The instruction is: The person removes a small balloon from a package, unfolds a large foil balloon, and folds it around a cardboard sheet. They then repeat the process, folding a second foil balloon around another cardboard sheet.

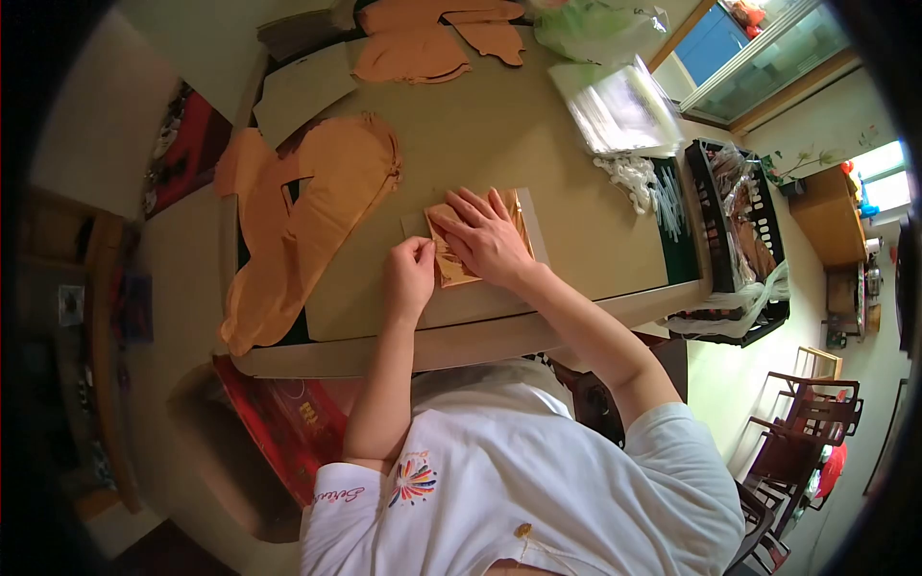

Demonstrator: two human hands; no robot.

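On the board in front of me lies a folded orange foil balloon (459,272), a shiny, roughly square packet with a grey card edge (530,226) showing along its right side. My right hand (490,238) rests flat across the packet, fingers stretched out and pressing on it. At the packet's left edge, my left hand (413,272) is closed, thumb and fingers pinching the foil there. A small pale tab or card piece (413,226) sticks out beside the packet's upper left. To the left lies a large flat, unfolded orange foil balloon (322,206).
More flat orange balloons (413,48) lie at the far edge. Clear plastic sleeves (619,106), a green-tinted bag (595,34), white ribbon (631,180) and thin pale straws (669,202) sit at the right. A black crate (706,206) of packets stands beside the table.
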